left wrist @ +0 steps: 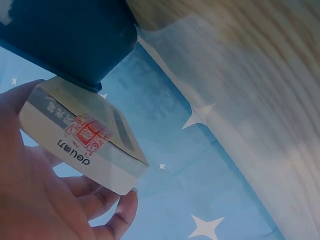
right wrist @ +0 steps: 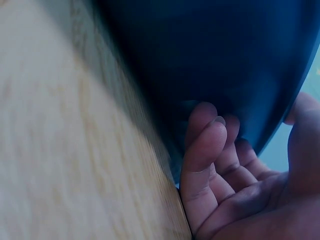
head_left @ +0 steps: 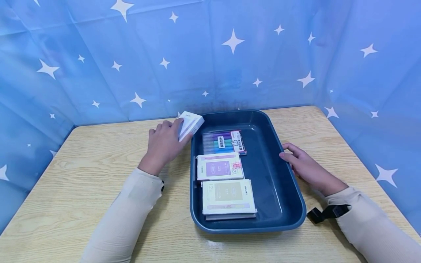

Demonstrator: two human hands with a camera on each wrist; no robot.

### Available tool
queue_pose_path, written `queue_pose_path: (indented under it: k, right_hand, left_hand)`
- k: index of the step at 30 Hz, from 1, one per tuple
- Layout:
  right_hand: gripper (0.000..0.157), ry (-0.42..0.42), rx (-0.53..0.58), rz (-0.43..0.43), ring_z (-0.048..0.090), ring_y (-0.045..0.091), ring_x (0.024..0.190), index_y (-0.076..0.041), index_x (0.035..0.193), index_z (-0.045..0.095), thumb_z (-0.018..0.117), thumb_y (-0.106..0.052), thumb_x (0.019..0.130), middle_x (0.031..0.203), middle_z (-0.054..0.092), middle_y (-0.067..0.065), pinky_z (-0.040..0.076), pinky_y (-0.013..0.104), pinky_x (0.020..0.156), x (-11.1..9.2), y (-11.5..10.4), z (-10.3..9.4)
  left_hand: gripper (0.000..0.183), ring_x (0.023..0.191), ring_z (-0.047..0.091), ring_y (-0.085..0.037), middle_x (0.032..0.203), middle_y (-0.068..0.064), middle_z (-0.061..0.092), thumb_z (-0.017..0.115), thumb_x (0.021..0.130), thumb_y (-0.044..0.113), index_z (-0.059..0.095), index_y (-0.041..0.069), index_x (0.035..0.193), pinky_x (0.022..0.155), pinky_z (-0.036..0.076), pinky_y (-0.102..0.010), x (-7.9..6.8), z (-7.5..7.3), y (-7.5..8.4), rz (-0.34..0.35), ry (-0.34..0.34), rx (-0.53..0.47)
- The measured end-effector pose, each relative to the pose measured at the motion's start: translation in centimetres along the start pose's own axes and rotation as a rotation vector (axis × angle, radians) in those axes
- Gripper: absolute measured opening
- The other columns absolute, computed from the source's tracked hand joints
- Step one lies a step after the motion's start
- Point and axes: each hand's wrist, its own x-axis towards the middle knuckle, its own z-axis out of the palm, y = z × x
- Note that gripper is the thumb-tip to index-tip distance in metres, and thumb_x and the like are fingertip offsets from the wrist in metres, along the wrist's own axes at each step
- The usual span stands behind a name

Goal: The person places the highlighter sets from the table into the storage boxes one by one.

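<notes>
My left hand (head_left: 166,142) grips a small white cardboard box (head_left: 190,123) by its sides, tilted over the left rim of a dark blue tray. In the left wrist view, this box (left wrist: 82,132) bears the word deli and a red stamp-like seal. My right hand (head_left: 304,166) holds the right edge of the tray (head_left: 269,128), thumb at the rim and curled fingers (right wrist: 205,150) against the outer wall. Inside the tray, along its left side, lie a clear pack of coloured pens (head_left: 223,142), a white box with a purple panel (head_left: 219,167) and a white box with a yellowish panel (head_left: 229,196).
The tray stands on a light wooden table (head_left: 95,175). A blue curtain (head_left: 197,44) with white stars hangs behind the table and along both sides. Under the yellowish-panel box shows the edge of another flat item (head_left: 230,217).
</notes>
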Motion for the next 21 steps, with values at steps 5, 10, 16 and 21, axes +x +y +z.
queue_pose_path:
  k: [5, 10, 16, 21]
  right_hand:
    - [0.031, 0.002, 0.007, 0.004, 0.047, 0.013, 0.052, -0.015, 0.125, 0.047, 0.041, -0.041, 0.107, 0.068, 0.056, -0.007, 0.046, 0.028, 0.054, 0.06, -0.04, 0.04]
    - [0.031, -0.001, 0.006, 0.006, 0.047, 0.013, 0.052, -0.015, 0.124, 0.047, 0.041, -0.041, 0.107, 0.068, 0.056, -0.007, 0.045, 0.028, 0.054, 0.08, -0.01, 0.01]
    - [0.031, 0.0, 0.008, 0.005, 0.048, 0.014, 0.053, -0.016, 0.124, 0.047, 0.041, -0.041, 0.107, 0.069, 0.057, -0.007, 0.045, 0.028, 0.054, 0.1, 0.09, -0.07]
    - [0.03, -0.003, 0.014, -0.002, 0.051, 0.013, 0.055, -0.016, 0.124, 0.047, 0.041, -0.04, 0.107, 0.072, 0.06, -0.007, 0.047, 0.028, 0.055, 0.13, 0.13, -0.08]
  left_hand:
    - [0.07, 0.122, 0.051, -0.038, 0.143, -0.021, 0.051, 0.051, 0.096, 0.059, 0.042, 0.018, 0.152, 0.099, 0.038, -0.059, 0.02, 0.13, 0.22, -0.005, 0.017, -0.005]
    - [0.07, 0.126, 0.05, -0.038, 0.145, -0.02, 0.05, 0.051, 0.097, 0.059, 0.042, 0.019, 0.152, 0.1, 0.038, -0.059, 0.07, 0.25, 0.36, -0.001, 0.01, -0.008]
    - [0.069, 0.128, 0.049, -0.038, 0.146, -0.019, 0.049, 0.05, 0.097, 0.061, 0.041, 0.021, 0.153, 0.101, 0.037, -0.058, 0.02, 0.23, 0.49, 0.008, 0.006, -0.013]
    - [0.07, 0.128, 0.049, -0.038, 0.146, -0.019, 0.05, 0.052, 0.096, 0.061, 0.041, 0.023, 0.154, 0.1, 0.037, -0.058, 0.01, 0.26, 0.54, 0.019, 0.006, -0.014]
